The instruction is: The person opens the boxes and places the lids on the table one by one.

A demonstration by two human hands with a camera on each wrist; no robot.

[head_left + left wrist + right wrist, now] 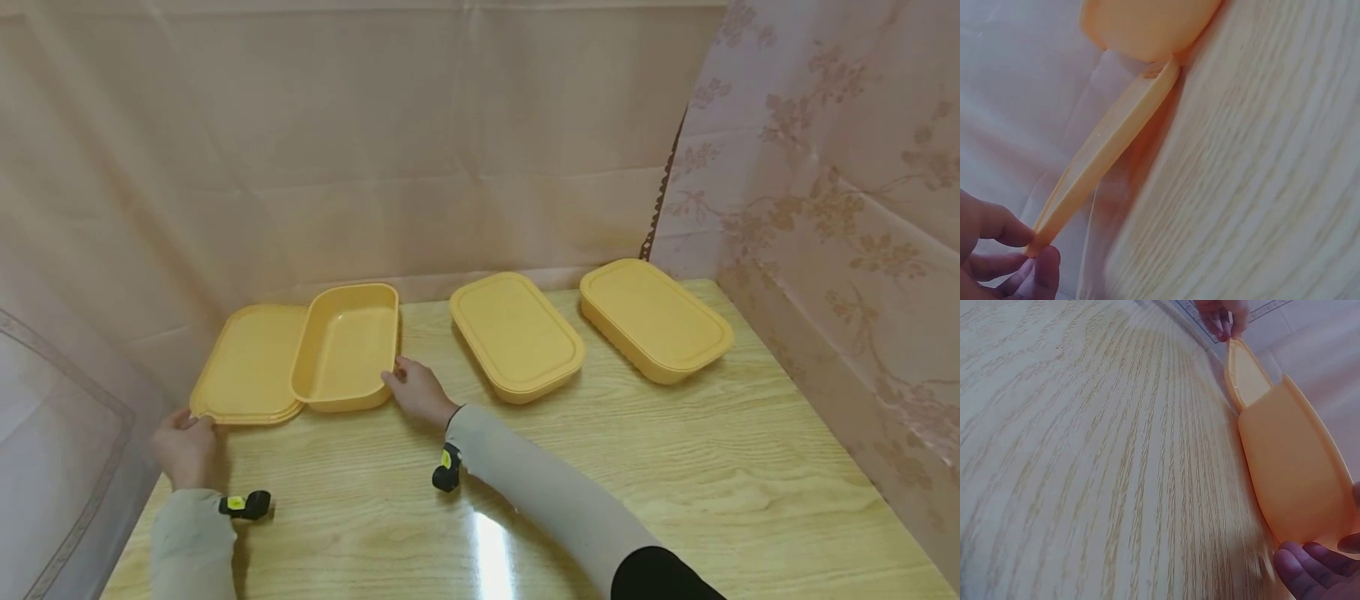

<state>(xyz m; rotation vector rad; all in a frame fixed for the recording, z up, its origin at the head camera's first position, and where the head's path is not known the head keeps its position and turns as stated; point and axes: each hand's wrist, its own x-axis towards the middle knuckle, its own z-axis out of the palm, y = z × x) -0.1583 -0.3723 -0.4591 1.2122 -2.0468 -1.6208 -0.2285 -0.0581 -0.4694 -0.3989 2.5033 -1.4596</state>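
Hands: our left (183, 446) pinches lid (247, 367) corner at surface's (615, 467) left edge | right (420, 392) fingertips grip open box's (347, 346) near corner, box overlapping lid | step: seems mid-lidding | next likely needs lid freed, aligned over box.

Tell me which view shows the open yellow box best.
The head view: the open yellow box shows whole from above, empty, resting partly on the flat lids, the right hand at its corner. The right wrist view shows only its side wall; the left wrist view shows one blurred end.
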